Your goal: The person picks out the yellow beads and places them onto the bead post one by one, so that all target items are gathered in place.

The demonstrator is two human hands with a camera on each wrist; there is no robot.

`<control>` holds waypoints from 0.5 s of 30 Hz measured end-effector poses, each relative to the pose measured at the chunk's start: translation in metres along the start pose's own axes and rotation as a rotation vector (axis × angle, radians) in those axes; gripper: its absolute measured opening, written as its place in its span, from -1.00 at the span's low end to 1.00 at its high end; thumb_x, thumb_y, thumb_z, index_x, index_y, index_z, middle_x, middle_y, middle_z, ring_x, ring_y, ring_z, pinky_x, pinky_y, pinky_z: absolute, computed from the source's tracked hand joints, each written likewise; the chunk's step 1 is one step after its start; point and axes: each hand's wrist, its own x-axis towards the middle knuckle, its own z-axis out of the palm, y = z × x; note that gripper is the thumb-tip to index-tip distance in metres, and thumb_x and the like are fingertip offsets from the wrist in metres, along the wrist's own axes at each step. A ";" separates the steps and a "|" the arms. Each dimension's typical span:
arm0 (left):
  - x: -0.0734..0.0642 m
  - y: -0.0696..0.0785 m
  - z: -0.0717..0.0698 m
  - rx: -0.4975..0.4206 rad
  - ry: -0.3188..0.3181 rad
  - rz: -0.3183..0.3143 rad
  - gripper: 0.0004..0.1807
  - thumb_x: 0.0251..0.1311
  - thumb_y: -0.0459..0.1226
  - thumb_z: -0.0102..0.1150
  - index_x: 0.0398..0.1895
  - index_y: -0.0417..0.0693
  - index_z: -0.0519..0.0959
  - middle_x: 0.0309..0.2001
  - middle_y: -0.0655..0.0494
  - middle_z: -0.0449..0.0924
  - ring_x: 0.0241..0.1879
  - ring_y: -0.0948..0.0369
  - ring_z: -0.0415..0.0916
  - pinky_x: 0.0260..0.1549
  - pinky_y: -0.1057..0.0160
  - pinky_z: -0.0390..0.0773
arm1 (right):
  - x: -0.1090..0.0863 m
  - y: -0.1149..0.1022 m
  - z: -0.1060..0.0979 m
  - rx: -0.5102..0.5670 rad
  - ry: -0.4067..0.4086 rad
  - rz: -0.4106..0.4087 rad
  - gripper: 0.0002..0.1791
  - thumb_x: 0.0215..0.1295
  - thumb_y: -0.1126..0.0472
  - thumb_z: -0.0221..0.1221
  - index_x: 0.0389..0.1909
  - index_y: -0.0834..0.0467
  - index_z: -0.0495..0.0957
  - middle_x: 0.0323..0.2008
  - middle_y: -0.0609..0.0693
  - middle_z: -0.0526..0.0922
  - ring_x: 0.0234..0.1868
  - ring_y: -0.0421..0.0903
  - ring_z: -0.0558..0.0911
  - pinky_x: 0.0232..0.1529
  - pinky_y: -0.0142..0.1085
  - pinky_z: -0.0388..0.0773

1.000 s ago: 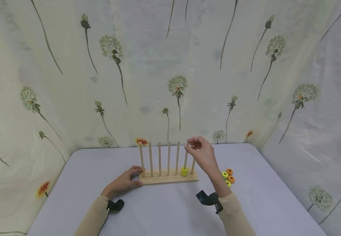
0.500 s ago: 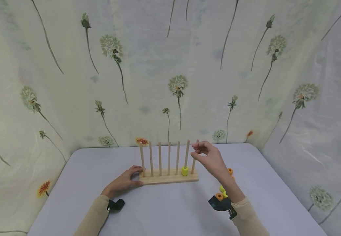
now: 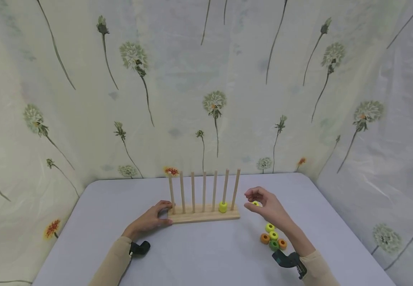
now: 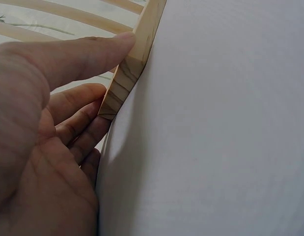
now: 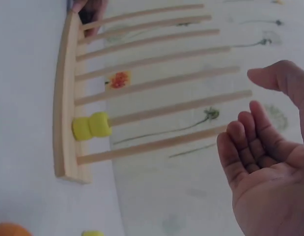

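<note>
A wooden peg rack [image 3: 203,217] with several upright pegs stands on the table. My left hand [image 3: 151,217] grips its left end; in the left wrist view the thumb lies on the front of the base [image 4: 129,73], fingers behind. Two yellow beads [image 5: 91,126] sit stacked low on the second peg from the right. My right hand [image 3: 271,207] is right of the rack, above the table, fingers loosely bent and thumb apart, holding nothing. A yellow bead [image 3: 255,203] shows just behind its fingers. Below the hand lie yellow beads [image 3: 273,235], orange beads [image 3: 265,238] and a green bead [image 3: 274,245].
A pale cloth covers the table [image 3: 199,254]. Behind it hangs a curtain [image 3: 178,79] with a dandelion print. A black wrist camera [image 3: 286,259] on the right arm overlaps the area just below the loose beads.
My right hand has moved from the top of the second peg from the right, rightward and down toward the loose beads, uncovering more of them. The left hand stays on the rack.
</note>
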 end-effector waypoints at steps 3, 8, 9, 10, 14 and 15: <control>0.001 0.000 0.001 0.000 0.000 -0.002 -0.29 0.10 -0.09 0.36 0.31 -0.12 0.38 0.38 0.00 0.22 0.47 -0.11 -0.02 0.39 -0.23 0.00 | -0.009 0.015 -0.007 0.031 -0.028 -0.005 -0.63 0.21 0.13 0.32 -0.03 0.14 0.46 -0.04 0.07 0.54 -0.02 -0.06 0.58 -0.06 -0.41 0.58; 0.002 -0.002 0.002 0.003 0.004 -0.003 -0.29 0.10 -0.08 0.36 0.31 -0.10 0.39 0.38 0.01 0.22 0.46 -0.10 -0.01 0.38 -0.22 0.03 | -0.023 0.040 -0.019 0.052 -0.075 0.002 -0.62 0.22 0.12 0.30 -0.02 0.18 0.45 -0.01 0.18 0.51 0.00 -0.07 0.58 -0.03 -0.42 0.57; 0.002 -0.002 0.002 0.003 0.005 0.000 -0.30 0.10 -0.08 0.36 0.31 -0.09 0.39 0.38 0.01 0.22 0.46 -0.10 0.00 0.38 -0.22 0.03 | -0.025 0.045 -0.021 0.050 -0.079 0.006 -0.61 0.22 0.11 0.30 -0.02 0.19 0.45 0.00 0.19 0.51 0.00 -0.09 0.58 -0.02 -0.42 0.56; 0.002 -0.003 0.002 0.004 0.006 0.002 -0.31 0.10 -0.09 0.36 0.30 -0.08 0.40 0.38 0.01 0.23 0.46 -0.11 0.00 0.38 -0.23 0.02 | -0.028 0.049 -0.023 0.044 -0.083 0.011 -0.61 0.22 0.11 0.30 -0.02 0.19 0.45 0.00 0.19 0.51 0.00 -0.10 0.58 -0.02 -0.43 0.56; 0.002 -0.004 0.002 0.003 0.008 0.006 -0.33 0.09 -0.10 0.37 0.29 -0.05 0.42 0.37 0.00 0.24 0.46 -0.11 0.00 0.38 -0.24 0.00 | -0.037 0.067 -0.032 0.026 -0.090 0.031 -0.61 0.23 0.17 0.29 0.00 0.23 0.45 -0.02 0.17 0.50 -0.02 -0.13 0.58 0.00 -0.40 0.55; 0.002 -0.004 0.002 0.004 0.008 0.007 -0.33 0.09 -0.10 0.37 0.29 -0.05 0.42 0.37 0.00 0.24 0.46 -0.12 0.00 0.38 -0.24 0.00 | -0.040 0.071 -0.034 0.024 -0.088 0.038 -0.61 0.22 0.19 0.30 0.00 0.25 0.45 -0.02 0.18 0.50 -0.02 -0.11 0.58 0.00 -0.39 0.55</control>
